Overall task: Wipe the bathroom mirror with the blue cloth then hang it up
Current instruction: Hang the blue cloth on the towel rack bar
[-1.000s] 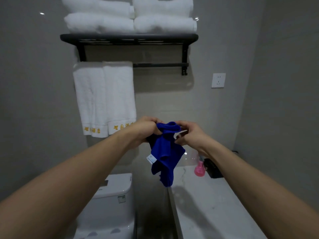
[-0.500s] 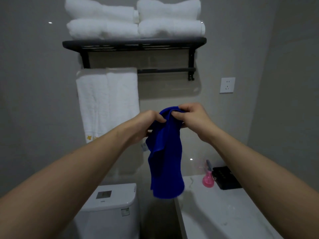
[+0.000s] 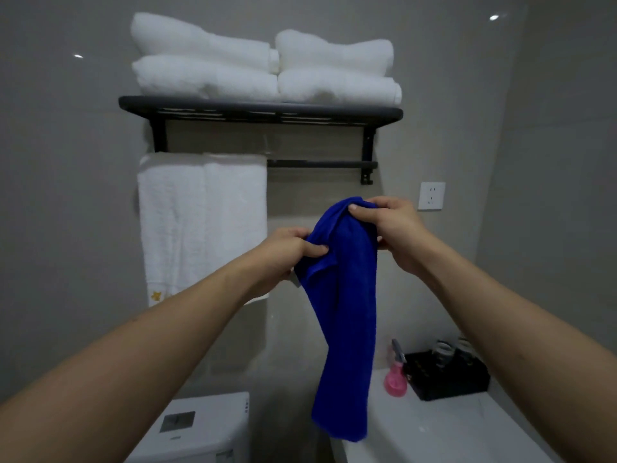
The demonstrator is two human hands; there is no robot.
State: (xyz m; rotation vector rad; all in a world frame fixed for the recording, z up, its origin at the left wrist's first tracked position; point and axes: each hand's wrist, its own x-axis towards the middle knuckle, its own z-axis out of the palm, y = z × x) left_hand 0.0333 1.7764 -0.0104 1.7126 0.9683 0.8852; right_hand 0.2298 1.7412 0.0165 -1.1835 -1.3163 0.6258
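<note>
**Operator:** Blue microfibre cloth is hanging in a long bunched column in front of the wall, above the gap between the white toilet cistern and the pale marble-look counter. The right hand is pinching its bunched top end, thumb on the near face. The left hand is gripping a fold on the left edge just below that, fingers curled into the fabric.

**Checker:** Hazard one: the cloth is gathered, not spread. If it is going over the black metal towel bar in this state, it is likely sitting as a lump and sliding off.

**Operator:** Free bar length is limited. The white hanging towels are occupying the left part; only the right part is showing bare.

**Checker:** Hazard two: a drape set too far left is overlapping the white towels and probably wetting them, if the cloth is damp. That cannot be told from this view.

**Operator:** Hazard three?

**Checker:** The hands are sitting below the bar. An uneven drape, with most length on one side, is tending to drag itself off. A dropped cloth is landing near the pink spray bottle and black rectangular tray, or behind the cistern.

**Operator:** The folded white towels on the black wall shelf are sitting above the bar; a high lift is risking contact with the shelf underside.
</note>
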